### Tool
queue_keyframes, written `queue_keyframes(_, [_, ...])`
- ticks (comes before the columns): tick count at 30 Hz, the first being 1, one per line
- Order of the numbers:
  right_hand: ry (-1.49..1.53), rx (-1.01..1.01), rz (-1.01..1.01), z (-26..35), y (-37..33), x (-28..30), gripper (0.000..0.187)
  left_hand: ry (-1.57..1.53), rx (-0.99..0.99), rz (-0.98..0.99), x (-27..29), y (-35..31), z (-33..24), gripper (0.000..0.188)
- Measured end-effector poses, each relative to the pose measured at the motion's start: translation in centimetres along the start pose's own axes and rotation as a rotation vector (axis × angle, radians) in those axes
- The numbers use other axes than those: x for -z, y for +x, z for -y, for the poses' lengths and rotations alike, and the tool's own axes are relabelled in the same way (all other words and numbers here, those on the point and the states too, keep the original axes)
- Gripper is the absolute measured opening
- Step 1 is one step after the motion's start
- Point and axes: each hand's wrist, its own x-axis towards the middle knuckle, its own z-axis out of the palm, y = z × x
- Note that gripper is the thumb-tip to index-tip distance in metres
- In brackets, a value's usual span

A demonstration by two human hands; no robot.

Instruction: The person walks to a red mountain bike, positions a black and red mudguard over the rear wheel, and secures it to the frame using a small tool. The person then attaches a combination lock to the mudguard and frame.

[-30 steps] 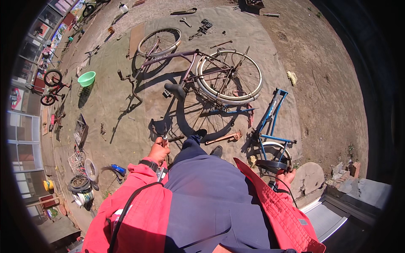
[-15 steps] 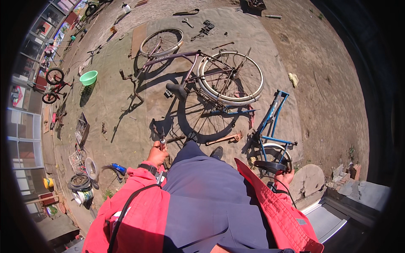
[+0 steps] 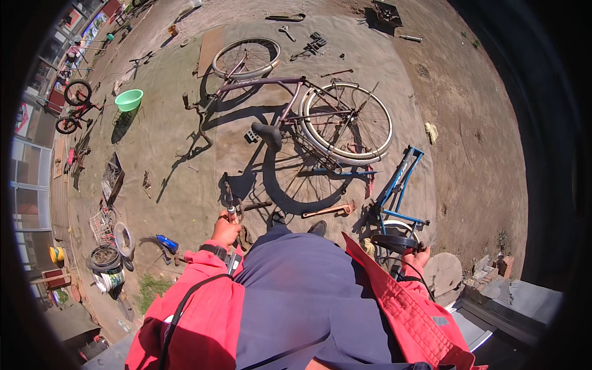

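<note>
Super bright outdoor shot, hard sun coming in from the top of the view, slightly right. Shadows are crisp and mostly fall down and left: the purple bicycle [image 3: 285, 111] throws a big dark wheel ring plus spokes across the ground sheet [image 3: 179, 216], and the green basin [image 3: 129, 98] drops a dark patch right below it. The white rear wheel rim [image 3: 390, 132] is close to blown out, while the red jacket [image 3: 197, 314] glows except for shade near the bottom edge. Middle looks pretty sharp, but the slim tool [image 3: 231, 211] in the left hand [image 3: 226, 230] is too tiny to make out. Heavy fisheye: window frames [image 3: 29, 185] curve at left, corners go black, right edge is a murky dark blur.
</note>
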Motion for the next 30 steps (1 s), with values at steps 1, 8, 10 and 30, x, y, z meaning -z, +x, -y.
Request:
queue_keyframes(1, [-0.001,0.009,-0.001,-0.5,-0.6,-1.1,0.041,-0.021,0.008,-0.014,1.0,0.3,0.2,0.035])
queue_keyframes(8, [-0.034,-0.038,0.175,-2.7,-5.4,-9.6,0.041,0.015,-0.004,-0.108,8.2,2.1,1.1,0.036])
queue_keyframes(10, [-0.003,0.02,0.17,-3.3,-6.5,-12.7,0.04,-0.026,0.002,-0.151,9.9,2.2,1.1,0.037])
queue_keyframes(30, [-0.184,-0.289,0.612,-18.7,-16.9,-42.7,0.047,-0.067,0.113,-0.514,17.2,0.9,5.0,0.041])
